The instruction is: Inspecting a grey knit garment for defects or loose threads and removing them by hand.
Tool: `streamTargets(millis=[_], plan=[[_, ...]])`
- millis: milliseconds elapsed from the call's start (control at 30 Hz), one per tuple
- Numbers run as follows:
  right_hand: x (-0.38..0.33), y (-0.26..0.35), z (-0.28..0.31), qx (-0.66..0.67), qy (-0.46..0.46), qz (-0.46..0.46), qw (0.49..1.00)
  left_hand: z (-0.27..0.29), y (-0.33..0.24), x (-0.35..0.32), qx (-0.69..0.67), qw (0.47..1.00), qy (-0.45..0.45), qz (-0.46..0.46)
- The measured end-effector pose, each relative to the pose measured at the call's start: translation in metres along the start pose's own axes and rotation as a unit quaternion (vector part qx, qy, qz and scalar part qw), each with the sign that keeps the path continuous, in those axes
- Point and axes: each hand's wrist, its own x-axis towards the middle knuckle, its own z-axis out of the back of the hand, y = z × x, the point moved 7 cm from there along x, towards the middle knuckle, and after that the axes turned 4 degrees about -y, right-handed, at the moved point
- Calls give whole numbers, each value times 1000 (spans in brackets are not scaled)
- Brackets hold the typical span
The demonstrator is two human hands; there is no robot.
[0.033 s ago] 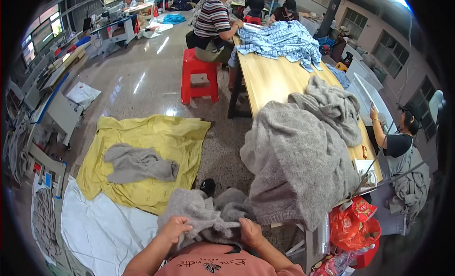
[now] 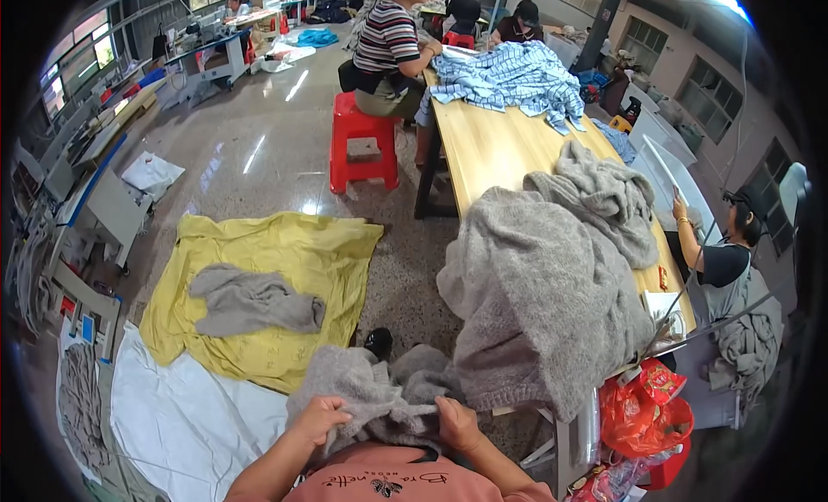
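Note:
Across my lap lies a fuzzy grey knitted garment point(image 2: 349, 383), bunched and folded. My left hand point(image 2: 321, 417) pinches its edge between thumb and fingers, and my right hand point(image 2: 457, 423) grips another part, with a stretch of the knit drawn between them. Just beyond my right hand, a large pile of similar grey knitwear point(image 2: 543, 286) hangs over the near end of the wooden table point(image 2: 492, 148); a ribbed hem shows at its bottom. One more grey knitted piece point(image 2: 254, 299) lies on a yellow sheet point(image 2: 345, 243) on the floor, ahead to the left.
White sheeting point(image 2: 181, 407) spreads beside my left arm. Red plastic bags point(image 2: 642, 411) hang by the table's near right corner. A person in stripes sits on a red stool point(image 2: 364, 144); blue checked cloth point(image 2: 509, 75) covers the table's far end. Another person point(image 2: 733, 243) works at the right.

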Motion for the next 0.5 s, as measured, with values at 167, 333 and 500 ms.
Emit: streamTargets(millis=[167,333,500], plan=[[-6,-16,-8,8,98,-105,990,-8,1,-3,-78,996,2,46],[16,14,12,161,19,-76,984,-15,5,3,-100,994,-27,28],[45,82,-2,185,75,119,973,-66,-3,10,-7,998,44,-36]])
